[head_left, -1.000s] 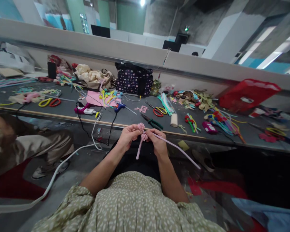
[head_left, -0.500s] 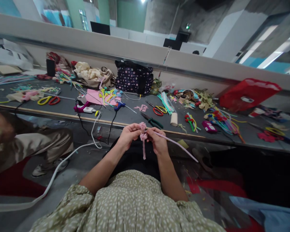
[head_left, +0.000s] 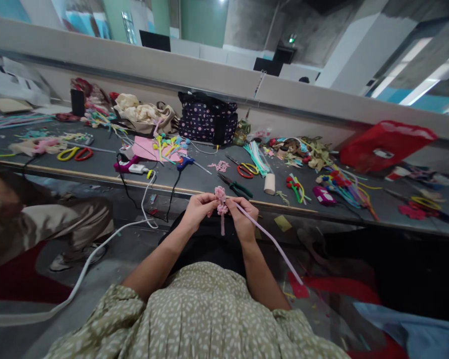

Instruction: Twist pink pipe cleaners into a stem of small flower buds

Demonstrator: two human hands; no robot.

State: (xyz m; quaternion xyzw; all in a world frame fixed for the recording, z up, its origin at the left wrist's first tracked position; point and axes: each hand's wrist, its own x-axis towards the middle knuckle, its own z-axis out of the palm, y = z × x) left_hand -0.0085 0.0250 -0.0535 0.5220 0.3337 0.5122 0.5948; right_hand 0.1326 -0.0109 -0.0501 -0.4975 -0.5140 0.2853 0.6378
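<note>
Between my two hands, just in front of the table edge, is a small pink flower cluster [head_left: 221,199] of bent pipe cleaner, with a short fuzzy stem hanging below it. My left hand [head_left: 201,209] pinches the cluster from its left side. With thumb and fingers together, my right hand [head_left: 243,217] grips a long pale pink pipe cleaner [head_left: 271,239] where it meets the cluster. The free end slants down to the right, past my wrist. Fingertips partly hide the join.
On the table [head_left: 194,182] lie black-handled pliers [head_left: 235,186], scissors [head_left: 244,168], a blue glue gun [head_left: 186,163], a wooden cylinder [head_left: 269,184] and pink scraps [head_left: 220,166]. A dotted bag [head_left: 207,119] stands behind. A white cable [head_left: 93,259] crosses at left, near another person's leg [head_left: 73,222].
The long pipe cleaner's free end has swung downward. The flower cluster is slightly higher and turned, and its hanging stem looks shorter. Both hands keep hold.
</note>
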